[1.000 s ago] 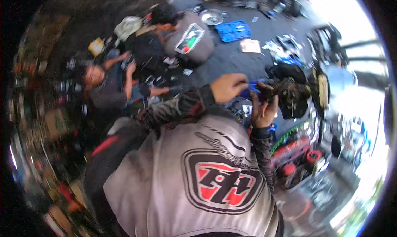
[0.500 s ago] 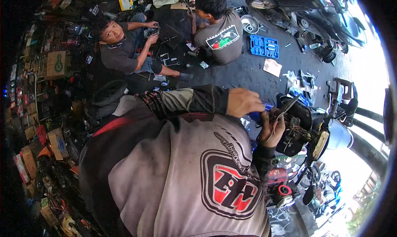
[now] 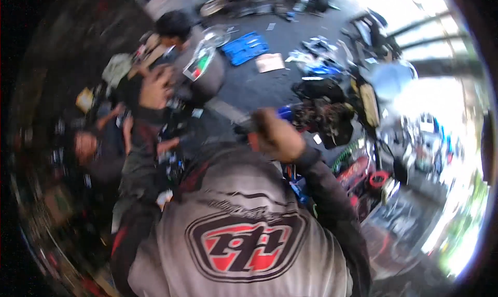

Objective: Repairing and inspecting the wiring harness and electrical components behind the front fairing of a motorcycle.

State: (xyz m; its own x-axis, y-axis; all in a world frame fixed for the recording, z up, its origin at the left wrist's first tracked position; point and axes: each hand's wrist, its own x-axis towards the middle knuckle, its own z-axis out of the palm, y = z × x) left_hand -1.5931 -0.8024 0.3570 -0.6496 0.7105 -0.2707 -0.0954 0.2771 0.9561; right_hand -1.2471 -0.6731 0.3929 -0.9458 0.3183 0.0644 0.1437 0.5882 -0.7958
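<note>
My left hand (image 3: 157, 89) is raised at the left, held away from my body. Its fingers are smeared by motion, so I cannot see whether anything is in them. In front of my chest, my right hand (image 3: 280, 136) is curled closed, also blurred. Whatever it grips is not clear; a dark shape and a bit of orange show beside its fingers. Just beyond it to the right lie a small blue item (image 3: 285, 113) and a dark motorcycle part with a tangle of wires (image 3: 324, 115).
A person in a grey shirt (image 3: 210, 71) crouches ahead left; another person (image 3: 104, 152) sits farther left. On the floor are a blue tool case (image 3: 245, 48), a piece of cardboard (image 3: 270, 62) and a metal bowl (image 3: 217, 36). Motorcycle parts with a red ring (image 3: 378, 179) stand right.
My view has swung to the right. My hands, close together before around a pointed metal tool, are now apart: the left has gone up and left, the right sits nearer my chest.
</note>
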